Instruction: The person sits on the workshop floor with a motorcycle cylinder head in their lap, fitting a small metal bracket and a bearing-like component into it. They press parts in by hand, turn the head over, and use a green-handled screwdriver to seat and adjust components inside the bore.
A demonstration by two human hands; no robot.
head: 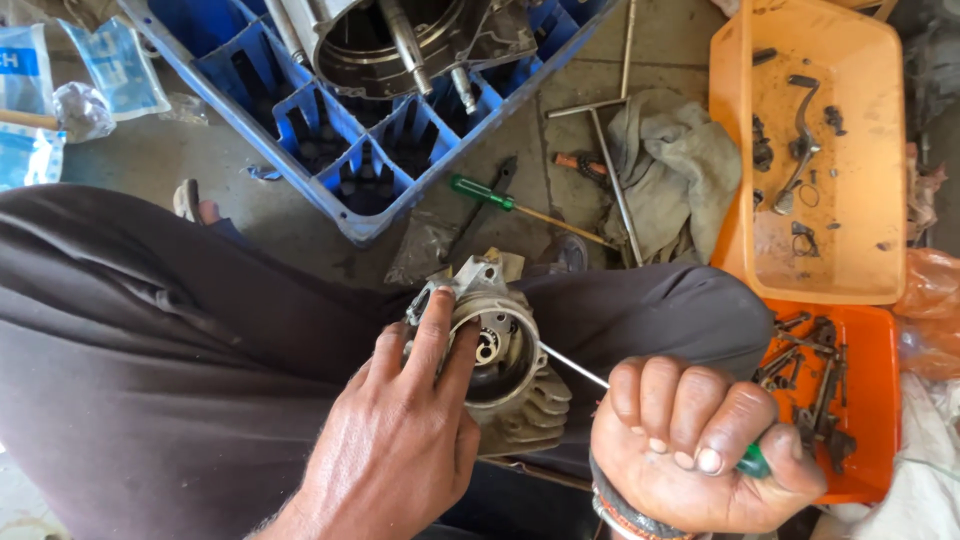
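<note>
Concrete workshop floor lies beneath a seated person. Left hand steadies a grey finned metal engine casing on the lap, fingers spread over its rim. Right hand is clenched around a green-handled screwdriver, its shaft reaching into the casing's opening.
</note>
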